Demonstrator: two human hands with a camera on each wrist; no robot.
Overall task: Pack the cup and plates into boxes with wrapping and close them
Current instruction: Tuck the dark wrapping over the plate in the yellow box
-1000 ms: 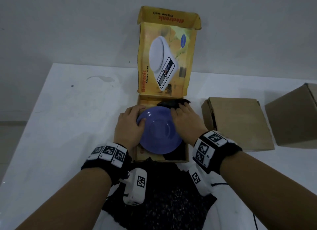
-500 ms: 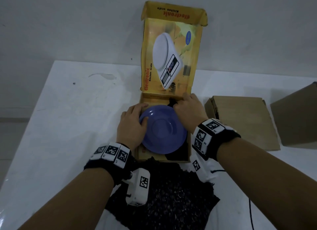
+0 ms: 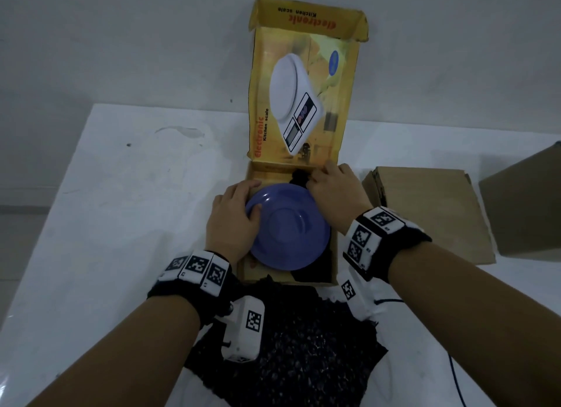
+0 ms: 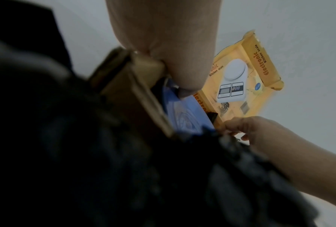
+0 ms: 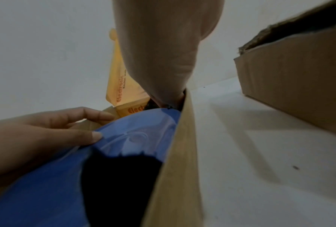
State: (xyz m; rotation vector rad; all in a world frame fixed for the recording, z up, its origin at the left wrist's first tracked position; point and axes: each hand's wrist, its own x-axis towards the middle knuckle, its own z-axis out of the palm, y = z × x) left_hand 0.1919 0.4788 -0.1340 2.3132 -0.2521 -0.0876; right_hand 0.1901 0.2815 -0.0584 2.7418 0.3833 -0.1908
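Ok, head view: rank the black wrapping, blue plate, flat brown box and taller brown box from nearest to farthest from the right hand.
1. black wrapping: pinched by the right hand at the far corner of the yellow box.
2. blue plate: just left of the hand, inside that box.
3. flat brown box: to the right, apart.
4. taller brown box: at the right edge.

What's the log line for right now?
blue plate in open yellow box; left hand holds plate; right hand pinches black wrap at far corner
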